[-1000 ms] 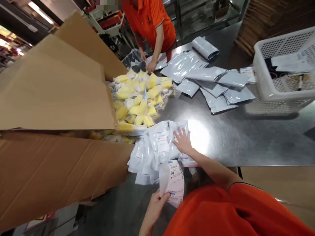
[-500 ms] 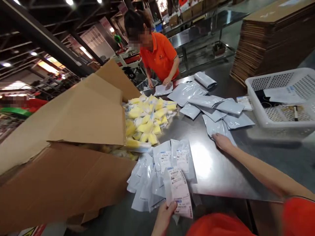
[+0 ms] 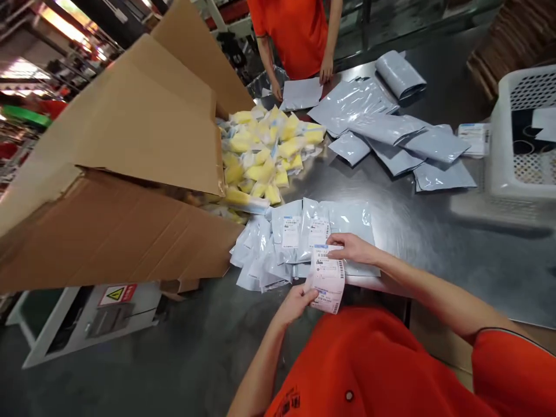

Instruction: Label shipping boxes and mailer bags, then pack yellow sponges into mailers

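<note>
My left hand [image 3: 299, 301] pinches the lower left edge of a strip of printed labels [image 3: 328, 279]. My right hand [image 3: 351, 248] grips the top of the same strip, fingers closed on it. Just beyond the strip lies a fan of grey mailer bags with labels stuck on them [image 3: 290, 237] on the steel table [image 3: 434, 243]. A plain grey bag [image 3: 354, 223] lies under my right hand's far side.
A big tipped cardboard box [image 3: 130, 174] spills yellow packets [image 3: 264, 153] onto the table. Loose grey mailer bags [image 3: 391, 136] lie at the back. A white plastic basket [image 3: 523, 136] stands at right. A person in orange [image 3: 297, 35] flattens a bag across the table.
My right hand has come back from the grey bags at the right, bringing one bag to the pile, and now holds the top of the label strip. The view tilted downward.
</note>
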Demonstrator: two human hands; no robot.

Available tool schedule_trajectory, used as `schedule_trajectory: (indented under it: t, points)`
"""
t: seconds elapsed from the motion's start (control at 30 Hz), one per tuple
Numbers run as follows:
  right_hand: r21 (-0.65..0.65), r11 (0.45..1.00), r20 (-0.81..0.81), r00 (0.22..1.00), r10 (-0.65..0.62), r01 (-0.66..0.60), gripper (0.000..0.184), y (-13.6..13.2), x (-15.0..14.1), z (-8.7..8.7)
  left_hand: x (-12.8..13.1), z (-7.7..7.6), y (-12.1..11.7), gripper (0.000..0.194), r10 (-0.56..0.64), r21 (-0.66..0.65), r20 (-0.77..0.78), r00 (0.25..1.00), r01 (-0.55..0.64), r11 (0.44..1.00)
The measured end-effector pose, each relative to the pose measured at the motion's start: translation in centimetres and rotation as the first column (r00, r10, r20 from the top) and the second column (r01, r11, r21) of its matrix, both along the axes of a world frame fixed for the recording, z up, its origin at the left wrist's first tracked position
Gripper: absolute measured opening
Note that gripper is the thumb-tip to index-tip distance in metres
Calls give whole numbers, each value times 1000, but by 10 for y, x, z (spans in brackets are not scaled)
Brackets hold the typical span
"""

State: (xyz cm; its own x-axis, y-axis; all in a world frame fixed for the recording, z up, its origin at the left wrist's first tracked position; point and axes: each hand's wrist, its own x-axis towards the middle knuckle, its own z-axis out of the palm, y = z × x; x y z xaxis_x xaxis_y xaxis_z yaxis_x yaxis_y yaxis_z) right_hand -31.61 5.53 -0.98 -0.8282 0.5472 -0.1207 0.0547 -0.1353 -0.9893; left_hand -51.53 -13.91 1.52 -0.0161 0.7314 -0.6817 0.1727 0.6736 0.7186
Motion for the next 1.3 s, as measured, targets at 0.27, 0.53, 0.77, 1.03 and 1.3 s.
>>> schedule_trajectory:
  t: [0.27, 0.53, 0.77, 1.03, 1.3]
  points:
    - [42, 997, 83, 994, -72, 69, 24, -43, -2, 17, 17, 35, 26, 83, 217, 187, 47, 975, -222, 957]
    - [701, 709, 252, 957, -142, -80, 38, -65, 18, 5, 50, 5, 54, 34, 308, 256, -148, 940, -264, 930]
    - [726, 567, 186, 682, -707, 390, 33, 64, 87, -33, 35, -23, -3, 47, 65, -113, -6, 998, -65, 991]
    - [687, 693, 583, 735, -346, -219, 46, 51, 52, -107, -2, -19, -38, 54, 417, -6, -43, 908, -417, 909]
    - [792, 609, 508, 602, -615, -46, 77, 1, 22, -126, -2, -24, -22, 55, 438, 4, -31, 898, -439, 899]
